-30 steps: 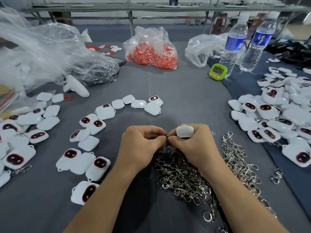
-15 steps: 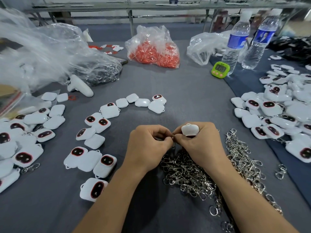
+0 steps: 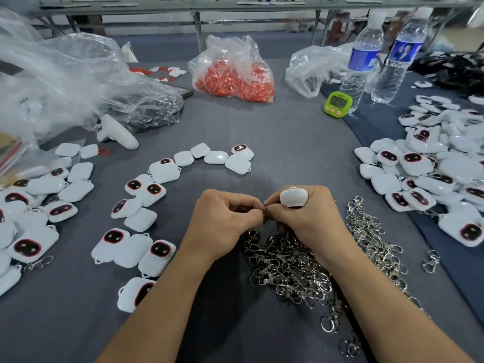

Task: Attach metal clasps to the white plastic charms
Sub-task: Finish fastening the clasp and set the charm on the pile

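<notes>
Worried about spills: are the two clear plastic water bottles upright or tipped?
Upright. Both clear plastic water bottles stand on their bases, caps uppermost, behind the green timer.

Both hands are meeting at the middle of the table (image 3: 288, 142), the left hand (image 3: 222, 221) fingertip to fingertip with the right hand (image 3: 309, 218), a clasp (image 3: 266, 220) hanging between them. One charm (image 3: 293, 197) is sitting on top of the right hand. The clasp pile (image 3: 296, 265) is lying right under and in front of the hands, trailing off to the right. Loose charms (image 3: 146, 195) are curving round to the left, a bigger charm heap (image 3: 440, 163) is sitting far right. Behind everything, a bag (image 3: 233, 72) is resting mid-table, with two bottles (image 3: 358, 61) and a timer (image 3: 337, 104) to its right.
</notes>
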The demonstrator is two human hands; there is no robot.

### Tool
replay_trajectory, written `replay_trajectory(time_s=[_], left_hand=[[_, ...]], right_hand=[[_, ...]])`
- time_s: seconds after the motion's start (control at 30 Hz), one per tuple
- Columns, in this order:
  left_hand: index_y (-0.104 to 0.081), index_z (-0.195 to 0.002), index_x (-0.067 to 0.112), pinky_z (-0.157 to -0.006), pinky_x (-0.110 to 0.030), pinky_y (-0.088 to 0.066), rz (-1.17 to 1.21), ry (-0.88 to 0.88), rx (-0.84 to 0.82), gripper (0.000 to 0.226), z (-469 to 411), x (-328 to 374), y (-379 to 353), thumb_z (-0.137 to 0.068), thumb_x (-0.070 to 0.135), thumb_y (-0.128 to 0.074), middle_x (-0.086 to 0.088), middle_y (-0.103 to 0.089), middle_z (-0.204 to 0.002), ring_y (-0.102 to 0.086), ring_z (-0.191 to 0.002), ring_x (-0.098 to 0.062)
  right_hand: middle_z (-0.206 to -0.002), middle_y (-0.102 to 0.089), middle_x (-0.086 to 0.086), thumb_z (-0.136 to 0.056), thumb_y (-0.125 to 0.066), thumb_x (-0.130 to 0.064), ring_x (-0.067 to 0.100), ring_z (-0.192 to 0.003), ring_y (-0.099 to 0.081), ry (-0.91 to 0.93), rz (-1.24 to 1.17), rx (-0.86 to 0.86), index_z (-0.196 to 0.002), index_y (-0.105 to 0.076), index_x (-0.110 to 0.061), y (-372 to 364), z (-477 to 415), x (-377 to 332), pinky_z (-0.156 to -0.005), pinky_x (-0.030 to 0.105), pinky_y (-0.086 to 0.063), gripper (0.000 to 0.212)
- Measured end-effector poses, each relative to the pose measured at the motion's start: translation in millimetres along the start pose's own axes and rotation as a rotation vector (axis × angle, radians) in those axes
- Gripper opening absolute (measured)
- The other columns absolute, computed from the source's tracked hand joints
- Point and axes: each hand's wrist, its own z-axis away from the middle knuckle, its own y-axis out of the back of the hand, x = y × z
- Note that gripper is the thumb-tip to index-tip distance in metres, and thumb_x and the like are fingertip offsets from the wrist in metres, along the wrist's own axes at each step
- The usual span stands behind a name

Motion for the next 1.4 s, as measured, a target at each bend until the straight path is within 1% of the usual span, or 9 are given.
replay_trajectory(time_s=[0.23,0.37,0.47,0.57,0.67,0.87,1.07,1.23,1.4], left_hand=[[-0.079,-0.07,0.02,-0.061,-0.033,-0.047,0.042,0.003,-0.016,0.007,3,2,-3,-0.069,0.016,-0.073,-0.019,-0.069,-0.069,-0.055,-0.06,-0.016],[-0.075,-0.068,0.032,-0.053,-0.013,-0.042,-0.17,-0.102,0.344,0.008,2,0,-2,-0.07,0.026,-0.071,0.01,-0.067,-0.056,-0.054,-0.048,0.0],[-0.072,-0.074,0.028,-0.064,-0.026,-0.046,-0.522,-0.253,0.516,0.003,2,-4,5,-0.074,0.029,-0.069,0.012,-0.067,-0.062,-0.06,-0.062,-0.008],[-0.074,-0.077,0.027,-0.062,-0.028,-0.039,-0.8,-0.29,0.356,0.003,0,-9,0,-0.076,0.03,-0.074,0.005,-0.066,-0.068,-0.059,-0.069,-0.021],[-0.076,-0.079,0.028,-0.061,-0.026,-0.031,-0.897,-0.331,0.258,0.006,-3,-9,-8,-0.076,0.033,-0.076,0.003,-0.065,-0.068,-0.058,-0.068,-0.02],[-0.075,-0.083,0.029,-0.059,-0.03,-0.043,-0.811,-0.276,0.22,0.011,-6,-13,-8,-0.078,0.038,-0.072,0.006,-0.066,-0.066,-0.058,-0.069,-0.018],[-0.075,-0.08,0.029,-0.059,-0.031,-0.047,-0.698,-0.238,0.117,0.006,-8,-12,-2,-0.081,0.035,-0.073,0.008,-0.059,-0.056,-0.055,-0.061,-0.015],[-0.077,-0.081,0.031,-0.058,-0.03,-0.045,-0.636,-0.24,0.053,0.006,-8,-12,1,-0.08,0.028,-0.071,0.009,-0.055,-0.052,-0.053,-0.056,-0.012],[-0.077,-0.081,0.028,-0.059,-0.035,-0.048,-0.616,-0.24,0.046,0.006,-8,-12,1,-0.08,0.029,-0.07,0.008,-0.058,-0.054,-0.055,-0.058,-0.014]], right_hand=[[-0.058,-0.067,0.003,-0.081,-0.076,0.003,0.014,-0.049,-0.054,0.012,-0.046,-0.057,-0.074,-0.078,-0.015,1,0,-1,-0.048,0.025,-0.044,0.02],[-0.06,-0.066,-0.002,-0.081,-0.078,-0.005,0.009,-0.048,-0.054,-0.015,-0.022,0.006,-0.084,-0.075,-0.021,-3,-1,2,-0.048,0.023,-0.044,0.017],[-0.061,-0.06,-0.006,-0.074,-0.073,-0.013,0.014,-0.051,-0.052,-0.028,0.011,0.061,-0.09,-0.06,-0.026,-4,-2,3,-0.05,0.029,-0.043,0.024],[-0.058,-0.059,-0.007,-0.067,-0.063,-0.017,0.015,-0.051,-0.045,-0.031,-0.019,0.094,-0.084,-0.049,-0.023,-3,-4,4,-0.053,0.033,-0.038,0.022],[-0.071,-0.069,0.002,-0.076,-0.064,-0.022,0.016,-0.055,-0.05,0.008,0.088,0.108,-0.084,-0.054,-0.029,-1,-5,6,-0.054,0.034,-0.041,0.014],[-0.066,-0.07,-0.014,-0.091,-0.07,-0.016,0.001,-0.056,-0.058,0.038,0.212,0.072,-0.095,-0.076,-0.03,3,-9,13,-0.061,0.024,-0.045,0.015],[-0.075,-0.072,0.001,-0.096,-0.065,-0.016,0.011,-0.057,-0.053,0.069,0.219,0.056,-0.101,-0.057,-0.035,3,-8,12,-0.056,0.033,-0.045,0.021],[-0.066,-0.066,-0.01,-0.095,-0.067,-0.018,0.005,-0.052,-0.048,0.105,0.298,0.042,-0.098,-0.057,-0.036,0,-7,13,-0.05,0.019,-0.039,0.02],[-0.062,-0.065,-0.008,-0.093,-0.067,-0.013,0.006,-0.052,-0.049,0.1,0.27,0.032,-0.095,-0.06,-0.033,3,-8,13,-0.053,0.024,-0.041,0.021]])
